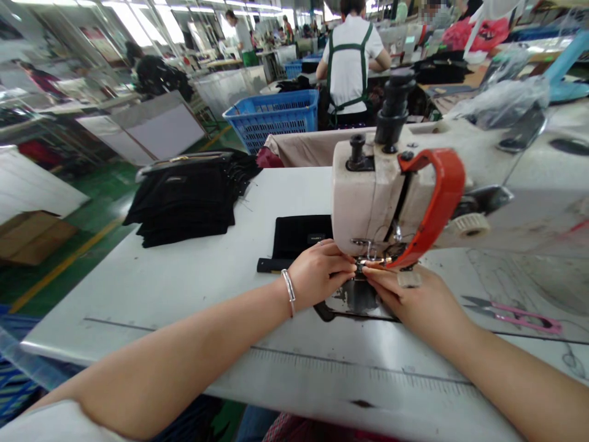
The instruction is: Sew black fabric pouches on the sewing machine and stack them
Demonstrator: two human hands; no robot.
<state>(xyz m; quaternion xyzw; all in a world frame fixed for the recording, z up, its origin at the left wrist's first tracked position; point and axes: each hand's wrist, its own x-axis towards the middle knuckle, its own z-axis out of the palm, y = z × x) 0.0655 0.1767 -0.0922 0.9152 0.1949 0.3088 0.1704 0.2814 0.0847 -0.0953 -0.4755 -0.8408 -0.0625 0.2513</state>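
Observation:
Both my hands meet under the head of a cream sewing machine (368, 190) with an orange guard (437, 202). My left hand (319, 273), a silver bangle on its wrist, has its fingers pinched together on a small dark piece (361, 269) at the needle. My right hand (414, 301) presses the same piece from the right with fingers closed on it. A black fabric piece (299, 236) lies flat just behind my left hand.
A stack of black fabric pieces (184, 199) sits at the table's (161, 288) far left. Pink-handled thread snips (515, 313) lie to the right. A blue basket (276, 116) and a person in a white shirt stand beyond. A cardboard box (32, 236) rests on the green floor.

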